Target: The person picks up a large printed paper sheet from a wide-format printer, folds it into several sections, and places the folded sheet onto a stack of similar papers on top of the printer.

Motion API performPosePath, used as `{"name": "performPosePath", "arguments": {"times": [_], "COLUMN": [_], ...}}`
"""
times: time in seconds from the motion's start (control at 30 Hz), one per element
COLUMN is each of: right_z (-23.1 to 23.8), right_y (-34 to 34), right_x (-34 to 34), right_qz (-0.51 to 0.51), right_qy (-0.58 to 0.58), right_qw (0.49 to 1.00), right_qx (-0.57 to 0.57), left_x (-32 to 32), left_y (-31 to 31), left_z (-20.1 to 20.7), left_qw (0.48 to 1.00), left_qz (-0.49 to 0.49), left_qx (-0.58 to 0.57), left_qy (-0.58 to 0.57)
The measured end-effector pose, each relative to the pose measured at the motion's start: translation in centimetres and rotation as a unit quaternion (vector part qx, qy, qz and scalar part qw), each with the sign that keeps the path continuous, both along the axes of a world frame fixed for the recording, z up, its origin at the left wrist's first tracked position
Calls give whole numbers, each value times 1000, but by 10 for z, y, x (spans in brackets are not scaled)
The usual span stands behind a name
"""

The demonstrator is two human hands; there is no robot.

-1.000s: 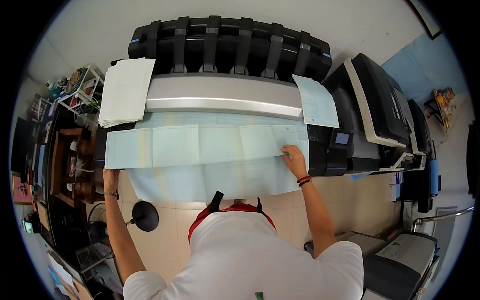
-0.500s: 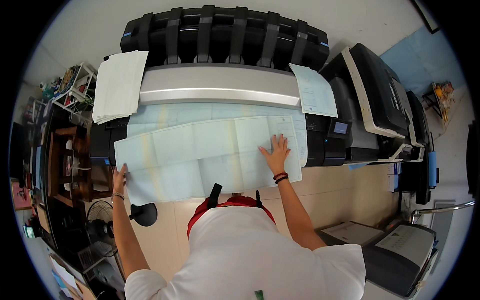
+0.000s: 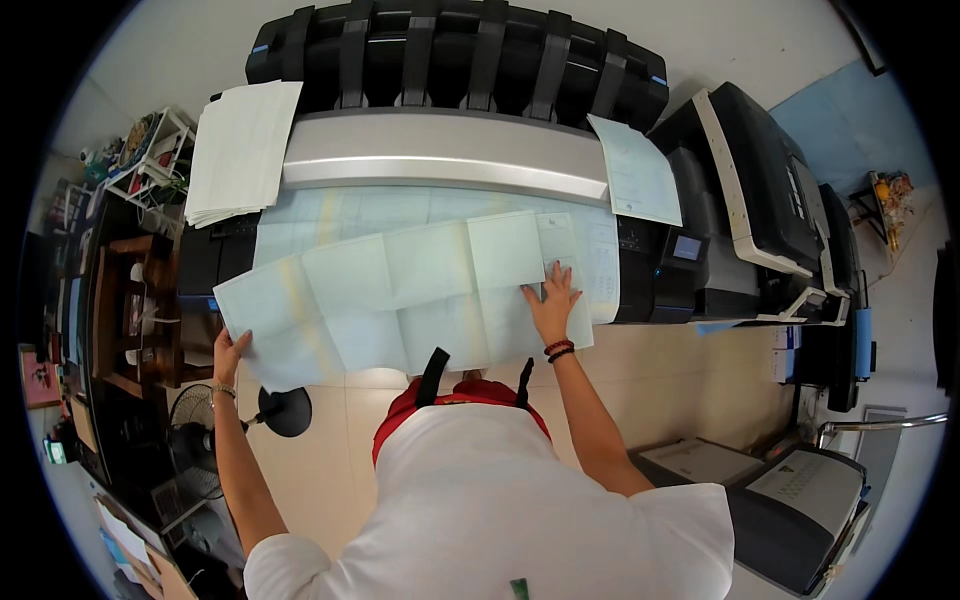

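Observation:
A large pale blue drawing sheet (image 3: 380,330) with fold creases and yellowish bands lies at a slant across the front of a wide-format printer (image 3: 450,145). My left hand (image 3: 231,354) pinches the sheet's left edge, thumb on top. On its right end my right hand (image 3: 552,305) rests flat, fingers spread. Beneath the loose sheet, a second pale blue sheet (image 3: 400,204) extends from under the printer's silver cover. The loose sheet's near edge overhangs the floor in front of me.
A stack of white papers (image 3: 240,150) sits on the printer's left end, a pale blue folded sheet (image 3: 640,170) on its right. Another printer (image 3: 765,180) stands at right. A fan (image 3: 197,440) is at lower left, beside a wooden chair (image 3: 135,315). A grey machine (image 3: 800,510) is at lower right.
The loose sheet has shifted left across the printer and tilted more, its left end coming nearer me. Both hands stay on it, the left one moving slightly outward. The view has also shifted a little.

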State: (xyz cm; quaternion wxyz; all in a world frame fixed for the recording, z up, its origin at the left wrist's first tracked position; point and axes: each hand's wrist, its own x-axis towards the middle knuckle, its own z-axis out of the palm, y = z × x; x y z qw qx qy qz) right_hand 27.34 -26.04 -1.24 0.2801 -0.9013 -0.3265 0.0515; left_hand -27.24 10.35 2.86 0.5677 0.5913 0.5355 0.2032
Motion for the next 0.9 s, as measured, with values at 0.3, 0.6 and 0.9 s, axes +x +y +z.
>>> {"name": "performPosePath", "arguments": {"times": [0.3,0.6,0.9], "right_z": [105,205,259], "right_y": [0,13,71], "right_x": [4,2,-53], "right_qz": [29,147,314], "right_qy": [425,498,392], "right_qw": [868,815,838], "right_qx": [255,257,213], "left_x": [19,72,97], "left_y": [-9,-26,-31], "left_z": [28,30,57], "left_qw": [999,994,986], "left_qz": [5,-36,-31], "left_qx": [-1,31,3], "left_qy": [-34,-103,-167]}}
